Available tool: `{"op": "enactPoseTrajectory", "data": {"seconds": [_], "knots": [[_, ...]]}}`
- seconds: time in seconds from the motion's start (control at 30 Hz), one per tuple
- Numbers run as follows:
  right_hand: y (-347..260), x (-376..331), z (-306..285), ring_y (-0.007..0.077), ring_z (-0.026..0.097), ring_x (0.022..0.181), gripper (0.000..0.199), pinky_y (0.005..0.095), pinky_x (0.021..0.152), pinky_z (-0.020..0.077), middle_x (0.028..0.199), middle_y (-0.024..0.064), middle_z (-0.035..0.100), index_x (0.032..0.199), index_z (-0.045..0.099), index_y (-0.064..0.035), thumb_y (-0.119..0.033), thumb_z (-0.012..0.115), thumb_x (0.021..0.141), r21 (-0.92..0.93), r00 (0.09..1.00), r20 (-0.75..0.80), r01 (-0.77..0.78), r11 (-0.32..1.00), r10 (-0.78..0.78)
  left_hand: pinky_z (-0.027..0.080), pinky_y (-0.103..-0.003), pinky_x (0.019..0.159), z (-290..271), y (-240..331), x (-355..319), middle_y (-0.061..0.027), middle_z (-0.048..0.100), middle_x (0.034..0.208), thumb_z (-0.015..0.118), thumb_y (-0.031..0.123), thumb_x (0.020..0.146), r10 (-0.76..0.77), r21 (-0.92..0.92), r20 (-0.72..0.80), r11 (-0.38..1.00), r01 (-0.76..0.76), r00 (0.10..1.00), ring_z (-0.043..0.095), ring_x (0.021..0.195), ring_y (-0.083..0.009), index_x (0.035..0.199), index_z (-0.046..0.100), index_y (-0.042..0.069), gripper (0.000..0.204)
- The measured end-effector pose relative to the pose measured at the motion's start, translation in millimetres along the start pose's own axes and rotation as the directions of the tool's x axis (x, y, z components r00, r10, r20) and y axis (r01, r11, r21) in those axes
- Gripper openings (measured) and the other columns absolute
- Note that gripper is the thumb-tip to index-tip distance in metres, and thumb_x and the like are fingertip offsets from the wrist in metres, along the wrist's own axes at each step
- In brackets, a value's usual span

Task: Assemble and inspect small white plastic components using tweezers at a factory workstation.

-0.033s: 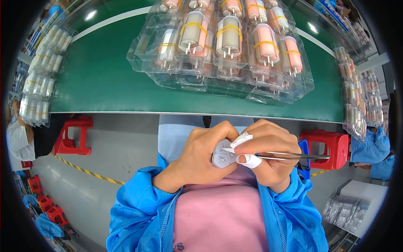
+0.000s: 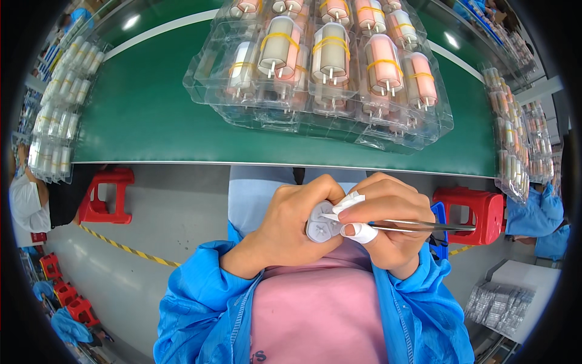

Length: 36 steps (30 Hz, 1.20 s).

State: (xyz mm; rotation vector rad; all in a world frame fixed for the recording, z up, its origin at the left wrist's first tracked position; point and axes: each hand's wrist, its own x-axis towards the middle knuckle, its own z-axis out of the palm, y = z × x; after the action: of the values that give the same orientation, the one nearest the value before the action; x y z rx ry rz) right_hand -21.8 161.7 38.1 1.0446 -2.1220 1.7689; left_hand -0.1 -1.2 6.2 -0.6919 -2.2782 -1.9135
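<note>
My left hand [image 2: 291,221] was curled around a round grey piece [image 2: 320,225], its end face turned up in the opening between thumb and forefinger, above my lap and just short of the green table [image 2: 139,115]. The rest of the piece was hidden in my palm. My right hand [image 2: 394,227] pinched a pair of metal tweezers [image 2: 424,225] between thumb and forefinger, both covered with white wrapping [image 2: 362,233], the handle end running out to the right. The working end was small and partly covered by my fingers, so I could not be sure whether it touched the face or hung just above it.

As I judged it, doing this well called for a firm left grip that would not let the piece roll, the face tilted toward my eyes, and light, short movements from the fingertips, since pressing hard could have made the tip skid sideways or scratch the face.
</note>
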Motion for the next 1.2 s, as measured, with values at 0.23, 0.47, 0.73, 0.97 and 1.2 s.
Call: {"op": "enactPoseTrajectory", "data": {"seconds": [0.23,0.47,0.73,0.97,1.2], "knots": [[-4.5,0.4,-6.2,0.0219,0.063,0.065,0.022,0.0294,0.057,0.0496,0.076,0.0091,0.066,0.085,0.072,-0.0046,-0.004,0.075,0.064,-0.035,0.999,0.052,-0.008,0.999,0.01,0.047,-0.033,0.052,-1.4,3.0,2.6,-0.0109,0.062,0.072,0.075,0.005,0.065,0.026,-0.036,0.041,0.999,-0.025,0.999,0.064,0.063,-0.0295,0.086,0.054,0.005,0.03],[-1.7,-1.8,-7.5,0.0214,0.063,0.064,0.021,0.0286,0.055,0.0488,0.076,0.0095,0.066,0.085,0.072,-0.0039,-0.005,0.075,0.064,0.022,0.997,0.05,-0.058,0.998,0.057,0.047,-0.034,0.052,-0.3,2.1,0.9,-0.0116,0.062,0.072,0.076,0.007,0.065,0.019,-0.02,0.042,1.0,-0.018,0.999,0.063,0.063,-0.0306,0.086,0.054,0.005,0.03],[10.7,-6.4,1.5,0.0215,0.062,0.065,0.015,0.0287,0.057,0.0479,0.075,0.0095,0.066,0.082,0.071,-0.0028,-0.004,0.074,0.068,0.077,0.999,-0.006,-0.04,0.996,0.04,0.047,-0.034,0.051,-1.1,-0.6,0.0,-0.0119,0.061,0.071,0.072,0.003,0.063,-0.03,0.068,0.025,0.997,0.028,0.999,0.063,0.062,-0.0307,0.084,0.054,0.005,0.029],[11.1,-9.5,3.5,0.0211,0.061,0.064,0.012,0.0289,0.057,0.0479,0.075,0.0089,0.066,0.081,0.071,-0.0032,-0.004,0.074,0.069,0.062,0.999,-0.042,-0.022,0.998,0.025,0.047,-0.034,0.051,-0.7,-0.9,0.0,-0.0115,0.061,0.071,0.072,0.002,0.061,-0.037,0.036,0.03,0.999,0.036,0.999,0.063,0.061,-0.0301,0.084,0.054,0.004,0.03],[10.3,-11.5,4.2,0.0211,0.061,0.064,0.012,0.0288,0.056,0.0476,0.075,0.009,0.066,0.08,0.071,-0.0037,-0.004,0.074,0.069,0.065,0.997,-0.075,-0.022,0.998,0.027,0.043,-0.027,0.051,0.6,-0.9,0.7,-0.0069,0.059,0.067,0.075,0.006,0.065,-0.025,0.03,0.028,0.999,0.024,0.999,0.06,0.058,-0.0175,0.082,0.054,0.005,0.027]]}}
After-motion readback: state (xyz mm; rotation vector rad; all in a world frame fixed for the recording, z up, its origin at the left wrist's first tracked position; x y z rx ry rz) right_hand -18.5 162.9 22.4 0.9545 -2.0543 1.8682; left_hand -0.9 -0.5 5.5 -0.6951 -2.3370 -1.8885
